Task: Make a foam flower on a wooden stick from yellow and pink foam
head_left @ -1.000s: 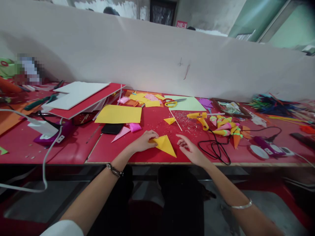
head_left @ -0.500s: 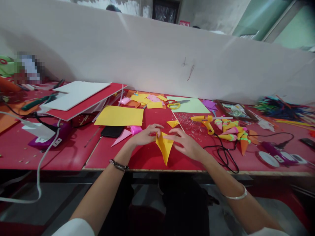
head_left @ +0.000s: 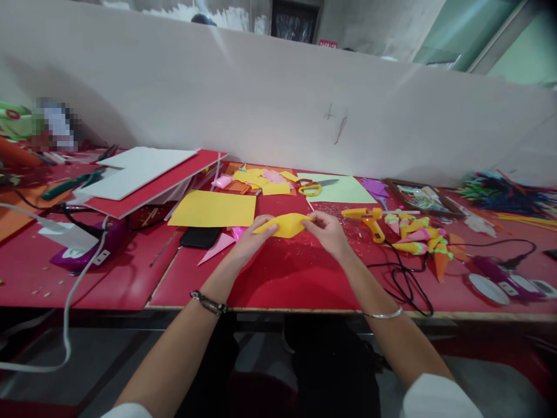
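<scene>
Between my two hands, a small piece of yellow craft paper [head_left: 288, 225] is held stretched sideways above the red tabletop. My left hand [head_left: 255, 237] pinches its left end, thumb on top. The right end is gripped by the fingers of my right hand [head_left: 329, 231]. A larger yellow sheet [head_left: 213, 209] lies just beyond my left hand, partly over a black flat object [head_left: 199, 237]. Beside that is a pink paper cone [head_left: 216, 249]. To the right of my right hand rests a yellow glue gun [head_left: 369, 218], near a cluster of decorated small cones [head_left: 418, 235].
Scissors [head_left: 310, 190] lie on a pale green sheet [head_left: 348, 190] with paper scraps [head_left: 256, 177] to their left. White and red boards [head_left: 139, 168] are stacked at left. A black cable [head_left: 407, 278] loops at right, near a purple power strip [head_left: 500, 278]. A white partition [head_left: 261, 98] stands behind.
The yellow piece was folded with its point hanging down; now it is raised and spread flat sideways between both hands. My right hand has moved up and closed on its end.
</scene>
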{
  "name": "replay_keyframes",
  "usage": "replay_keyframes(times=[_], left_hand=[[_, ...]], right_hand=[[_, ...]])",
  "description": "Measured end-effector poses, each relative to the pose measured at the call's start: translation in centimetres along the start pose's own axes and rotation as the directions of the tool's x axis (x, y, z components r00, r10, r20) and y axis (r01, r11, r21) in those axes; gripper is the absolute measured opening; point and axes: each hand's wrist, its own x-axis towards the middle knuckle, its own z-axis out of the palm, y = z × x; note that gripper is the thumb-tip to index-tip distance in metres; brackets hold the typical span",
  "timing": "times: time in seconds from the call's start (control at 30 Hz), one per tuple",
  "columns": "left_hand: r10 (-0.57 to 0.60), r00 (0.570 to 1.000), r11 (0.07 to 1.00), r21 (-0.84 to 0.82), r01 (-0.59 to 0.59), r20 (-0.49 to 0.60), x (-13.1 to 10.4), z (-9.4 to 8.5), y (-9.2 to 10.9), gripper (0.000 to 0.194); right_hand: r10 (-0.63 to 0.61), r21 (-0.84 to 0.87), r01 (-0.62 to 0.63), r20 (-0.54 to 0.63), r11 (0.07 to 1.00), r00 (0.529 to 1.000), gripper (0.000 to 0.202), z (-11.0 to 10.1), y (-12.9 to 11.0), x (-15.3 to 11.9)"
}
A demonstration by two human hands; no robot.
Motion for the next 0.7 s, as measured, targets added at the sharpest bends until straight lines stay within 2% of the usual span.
replay_keyframes(times=[0.13,0.2,0.3,0.4,0.47,0.57,0.63,0.7], left_hand=[[-0.158,0.98,0.976,-0.169,0.136,-0.123,0.1,0.4,0.1,0.041],[-0.212,0.961,0.95,-0.27,0.159,-0.179,0.2,0.5,0.3,0.038],[-0.236,0.935,0.9,-0.423,0.106,-0.267,0.5,0.9,0.2,0.033],[-0.233,0.915,0.872,-0.487,0.048,-0.328,0.8,1.3,0.0,0.033],[-0.209,0.915,0.882,-0.47,0.025,-0.344,0.9,1.6,-0.1,0.034],[-0.162,0.921,0.901,-0.434,-0.009,-0.354,0.9,1.7,0.0,0.037],[-0.142,0.922,0.914,-0.406,-0.019,-0.361,0.7,1.7,0.1,0.039],[-0.11,0.92,0.939,-0.344,-0.028,-0.376,0.6,1.6,0.1,0.037]], right_hand=[[-0.042,0.052,0.044,-0.047,0.998,0.998,0.02,1.3,0.3,1.3],[-0.035,0.1,0.044,-0.092,0.994,0.995,0.019,2.0,0.6,1.7],[0.001,0.224,0.042,-0.188,0.974,0.982,0.02,2.7,1.2,1.9],[0.06,0.368,0.027,-0.223,0.93,0.973,0.031,3.2,2.0,1.7],[0.143,0.496,-0.04,-0.171,0.868,0.975,0.036,3.5,2.5,1.5],[0.254,0.638,-0.187,-0.013,0.747,0.967,0.034,3.9,2.9,1.3],[0.285,0.634,-0.266,0.075,0.726,0.956,0.03,4.1,3.0,1.1],[0.296,0.59,-0.303,0.111,0.749,0.949,0.026,4.2,2.9,0.9]])
